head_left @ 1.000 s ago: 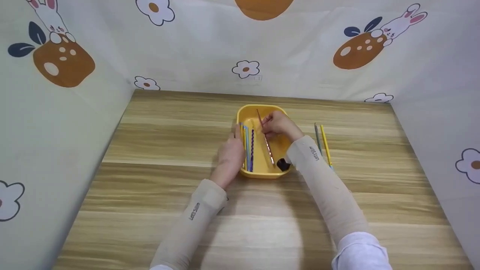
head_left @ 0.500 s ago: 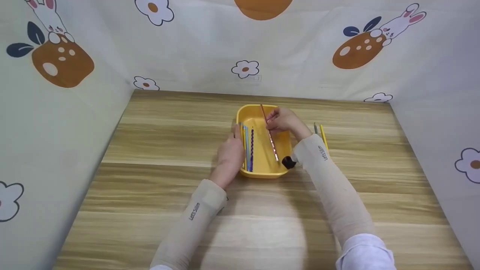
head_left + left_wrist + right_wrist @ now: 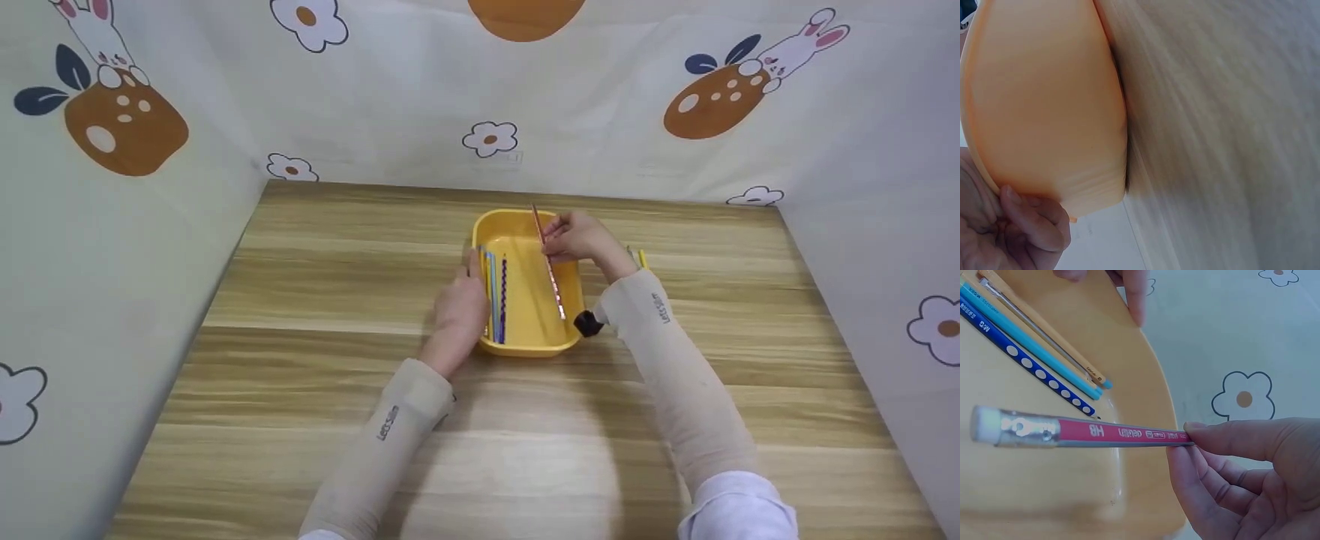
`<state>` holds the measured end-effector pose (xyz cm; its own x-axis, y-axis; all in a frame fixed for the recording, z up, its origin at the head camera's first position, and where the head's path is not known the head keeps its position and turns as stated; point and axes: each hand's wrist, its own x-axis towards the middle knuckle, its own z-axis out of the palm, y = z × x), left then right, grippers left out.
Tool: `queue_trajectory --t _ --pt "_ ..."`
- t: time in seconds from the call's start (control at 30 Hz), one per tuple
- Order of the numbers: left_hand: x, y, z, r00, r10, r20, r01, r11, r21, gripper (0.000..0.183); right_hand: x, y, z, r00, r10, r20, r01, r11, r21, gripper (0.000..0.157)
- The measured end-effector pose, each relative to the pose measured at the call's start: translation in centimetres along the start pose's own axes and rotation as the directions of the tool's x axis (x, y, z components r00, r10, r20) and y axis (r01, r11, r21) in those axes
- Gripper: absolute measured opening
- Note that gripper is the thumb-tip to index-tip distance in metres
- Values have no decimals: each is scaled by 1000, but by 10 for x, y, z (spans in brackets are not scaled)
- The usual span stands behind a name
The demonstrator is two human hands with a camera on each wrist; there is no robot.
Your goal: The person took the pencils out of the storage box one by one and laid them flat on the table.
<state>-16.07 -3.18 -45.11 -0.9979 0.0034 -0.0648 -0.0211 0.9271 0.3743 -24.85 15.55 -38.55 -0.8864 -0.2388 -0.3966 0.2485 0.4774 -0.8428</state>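
Observation:
A yellow plastic tray (image 3: 529, 348) stands on the wooden table. My left hand (image 3: 460, 307) holds its left side, and in the left wrist view the thumb and curled fingers (image 3: 1036, 225) grip the rim. Between the thumb and fingers of my right hand (image 3: 583, 238) is a red and grey HB pencil (image 3: 1092, 431) with a white eraser, held slanting over the tray's right half. Along the tray's left wall lie a dark blue pencil (image 3: 1039, 372) with white dots, a light blue pencil (image 3: 1023, 331) and several others side by side.
A yellow pencil (image 3: 643, 259) and a dark one show just right of the tray, mostly hidden behind my right forearm. A pale printed cloth (image 3: 390, 112) walls in the table (image 3: 330, 300) at the back and sides.
My right hand has moved to the right with the red pencil, from the tray's middle towards its right side. The left hand stays on the rim.

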Motion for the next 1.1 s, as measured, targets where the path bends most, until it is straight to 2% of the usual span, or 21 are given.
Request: queue_trajectory --t 0.13,0.33,0.5,0.83,1.03,1.1 --pt "0 0 1 999 40 -29 -40 999 11 59 -2 2 -4 1000 -10 -6 11 999 36 22" --pt "0 -1 1 997 42 -64 -44 999 -26 61 -5 7 -12 1000 -17 -23 19 997 69 24" --pt "0 0 0 997 42 -60 -44 998 -33 58 -9 11 -19 999 -31 -20 33 995 95 26" --pt "2 0 -1 999 27 -23 -28 998 -57 61 -20 19 -36 998 -42 -39 45 996 80 28" --pt "2 -4 -3 999 21 25 -20 1000 -15 66 -26 27 -45 998 -45 -50 49 995 89 28" --pt "2 -7 -5 999 22 47 -19 998 -54 70 -29 31 -49 998 -43 -56 48 994 95 28"
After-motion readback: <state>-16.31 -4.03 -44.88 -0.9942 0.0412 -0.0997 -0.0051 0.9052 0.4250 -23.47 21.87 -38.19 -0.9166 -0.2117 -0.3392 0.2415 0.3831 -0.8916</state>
